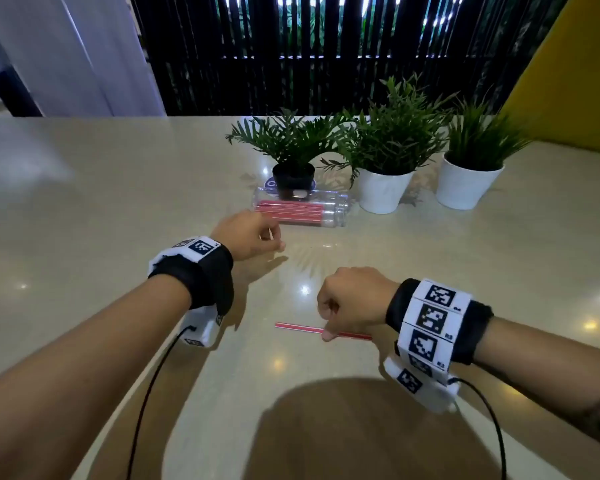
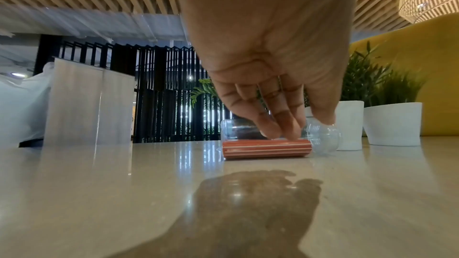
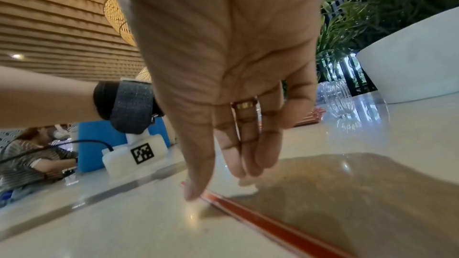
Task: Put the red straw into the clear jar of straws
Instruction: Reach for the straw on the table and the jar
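Observation:
A single red straw [image 1: 300, 328] lies flat on the beige table [image 1: 118, 209], close in front of me. My right hand [image 1: 326, 320] hangs over its right part with fingers pointing down. The thumb tip [image 3: 193, 193] touches the table at the straw [image 3: 273, 223], and the other fingers hang just behind it without closing on it. The clear jar [image 1: 333, 209] lies on its side farther back, with several red straws [image 1: 291, 207] inside. My left hand [image 1: 271, 237] hovers at the jar's left end with relaxed fingers [image 2: 280, 128] reaching toward the jar [image 2: 323, 136]. Contact cannot be told.
Three potted plants stand right behind the jar: one in a black pot [image 1: 293, 178] and two in white pots [image 1: 383, 194] [image 1: 466, 187]. A dark slatted screen runs behind the table and a yellow wall [image 1: 575, 64] stands at the right. A seated person [image 3: 29, 154] shows far off.

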